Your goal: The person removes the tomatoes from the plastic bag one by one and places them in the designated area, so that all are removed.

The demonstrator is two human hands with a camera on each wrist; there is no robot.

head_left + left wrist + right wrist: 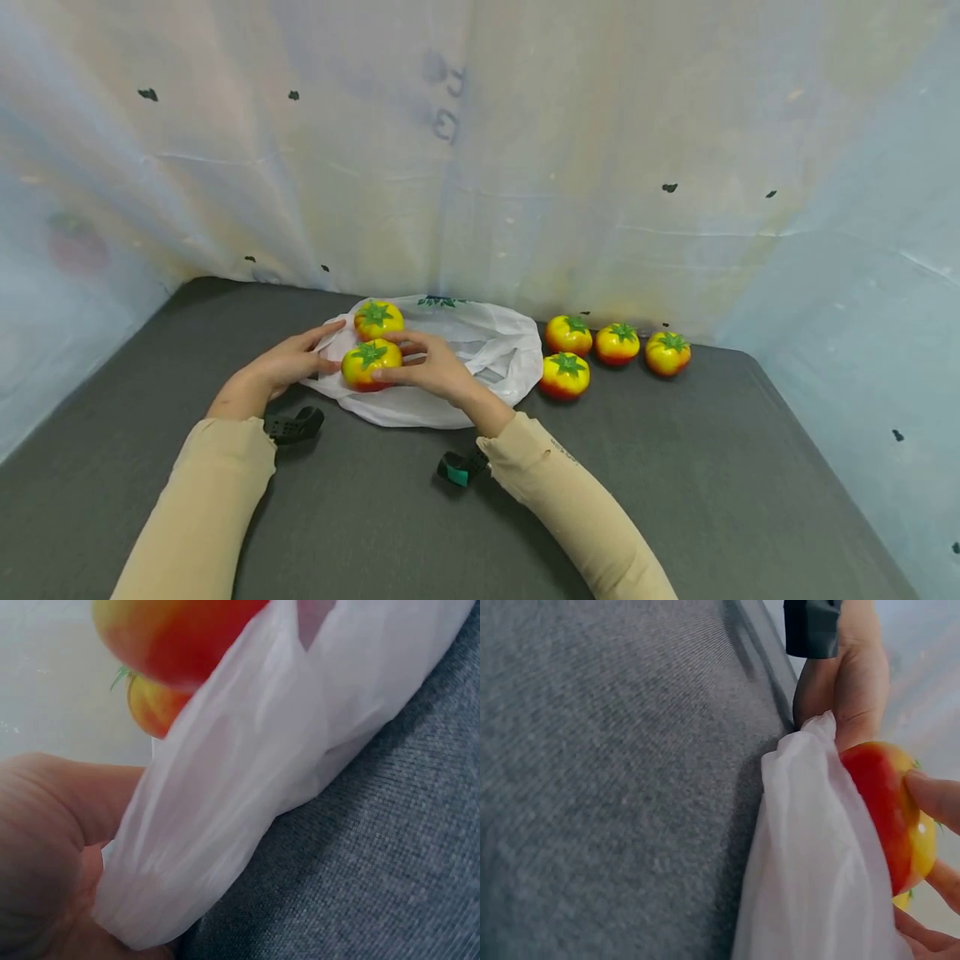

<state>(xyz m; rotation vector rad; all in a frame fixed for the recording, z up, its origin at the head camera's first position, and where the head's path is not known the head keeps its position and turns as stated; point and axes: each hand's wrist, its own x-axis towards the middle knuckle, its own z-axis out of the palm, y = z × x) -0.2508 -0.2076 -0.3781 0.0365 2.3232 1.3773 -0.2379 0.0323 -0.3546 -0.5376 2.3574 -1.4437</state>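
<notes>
The left hand (288,360) lay with fingers spread at the mouth of the white plastic bag (427,410), where the right hand (438,369) pinched the nearer yellow-red tomato (363,365) beside another tomato (378,317); the bagging step apparently called next for lowering and releasing it inside.

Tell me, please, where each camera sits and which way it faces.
Head: worn on the head, facing forward and down at the white bag and six yellow-red fruits; left hand, right hand and sleeves show.
Left wrist: worn there, facing the bag's side; part of the left hand shows at left.
Right wrist: worn there, facing across the grey surface toward the bag; both hands show in part.
Both wrist views share the white bag and grey surface.
</notes>
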